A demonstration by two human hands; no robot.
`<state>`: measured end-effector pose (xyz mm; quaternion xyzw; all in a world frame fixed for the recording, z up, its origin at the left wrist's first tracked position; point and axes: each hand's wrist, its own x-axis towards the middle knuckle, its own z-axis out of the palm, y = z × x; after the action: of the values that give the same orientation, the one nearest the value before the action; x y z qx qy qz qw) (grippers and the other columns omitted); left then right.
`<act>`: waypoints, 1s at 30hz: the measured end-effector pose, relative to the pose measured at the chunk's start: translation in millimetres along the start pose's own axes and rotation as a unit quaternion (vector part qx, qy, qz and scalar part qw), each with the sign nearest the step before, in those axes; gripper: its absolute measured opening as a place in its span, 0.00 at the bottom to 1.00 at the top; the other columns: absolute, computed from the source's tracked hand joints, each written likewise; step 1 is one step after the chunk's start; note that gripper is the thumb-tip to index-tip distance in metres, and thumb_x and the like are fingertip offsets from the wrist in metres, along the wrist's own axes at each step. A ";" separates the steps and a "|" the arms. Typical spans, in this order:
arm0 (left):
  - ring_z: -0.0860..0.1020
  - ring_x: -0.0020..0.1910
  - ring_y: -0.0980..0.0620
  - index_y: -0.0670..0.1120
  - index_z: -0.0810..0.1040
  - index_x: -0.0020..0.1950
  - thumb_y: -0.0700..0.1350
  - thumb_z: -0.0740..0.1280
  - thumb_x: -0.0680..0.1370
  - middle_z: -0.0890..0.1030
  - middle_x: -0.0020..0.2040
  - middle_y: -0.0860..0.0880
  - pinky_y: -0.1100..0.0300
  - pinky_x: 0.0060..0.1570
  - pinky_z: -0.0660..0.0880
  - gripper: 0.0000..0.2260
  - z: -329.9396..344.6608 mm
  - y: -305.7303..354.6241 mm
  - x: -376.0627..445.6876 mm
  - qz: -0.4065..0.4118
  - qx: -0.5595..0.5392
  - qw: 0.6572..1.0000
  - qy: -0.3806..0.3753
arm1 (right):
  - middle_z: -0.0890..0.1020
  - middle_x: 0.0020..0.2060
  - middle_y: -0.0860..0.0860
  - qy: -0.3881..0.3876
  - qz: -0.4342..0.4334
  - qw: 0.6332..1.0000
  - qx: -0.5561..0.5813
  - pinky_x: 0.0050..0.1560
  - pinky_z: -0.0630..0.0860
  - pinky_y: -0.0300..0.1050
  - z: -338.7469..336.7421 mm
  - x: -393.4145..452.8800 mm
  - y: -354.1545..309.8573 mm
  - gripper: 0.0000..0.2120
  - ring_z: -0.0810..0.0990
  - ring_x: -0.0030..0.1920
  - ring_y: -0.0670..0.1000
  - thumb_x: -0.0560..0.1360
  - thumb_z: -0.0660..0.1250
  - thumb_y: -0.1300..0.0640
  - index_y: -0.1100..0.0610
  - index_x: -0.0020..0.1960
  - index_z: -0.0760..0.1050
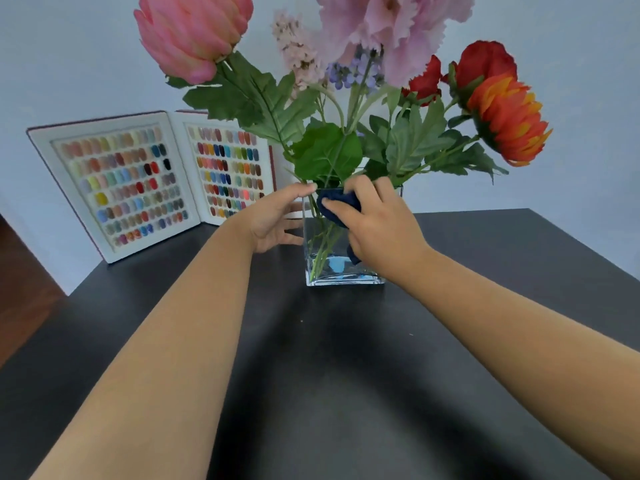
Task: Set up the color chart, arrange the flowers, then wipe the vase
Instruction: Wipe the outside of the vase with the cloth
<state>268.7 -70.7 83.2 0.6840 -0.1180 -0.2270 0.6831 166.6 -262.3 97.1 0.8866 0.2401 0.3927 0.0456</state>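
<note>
A square clear glass vase point(329, 268) stands on the dark table point(311, 358) and holds several artificial flowers point(346, 98) in pink, lilac, red and orange. My right hand point(381, 223) grips a dark blue cloth point(337, 206) against the vase's front face near the rim. My left hand point(277, 216) holds the vase's left side, thumb at the top corner. An open color chart point(149, 181) with rows of colored nail tips stands upright at the back left against the wall.
The table's left edge point(52, 317) drops to a brown wooden floor point(20, 289). A pale wall point(571, 150) stands right behind the table. Flower heads and leaves spread wide above the vase, reaching over the chart's right panel.
</note>
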 end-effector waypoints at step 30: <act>0.74 0.66 0.40 0.53 0.72 0.69 0.63 0.73 0.66 0.72 0.70 0.44 0.36 0.59 0.75 0.34 1.3 -1.6 -0.1 0.012 0.017 1.000 0.021 | 0.68 0.66 0.57 -0.276 -0.065 0.958 -0.034 0.59 0.70 0.52 44.8 -66.3 -8.5 0.32 0.69 0.56 0.61 0.71 0.70 0.56 0.52 0.74 0.65</act>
<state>267.7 -71.8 81.7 0.6989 -0.1160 -0.2021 0.6762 157.2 -280.6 19.3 0.9409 0.2614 0.1372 0.1658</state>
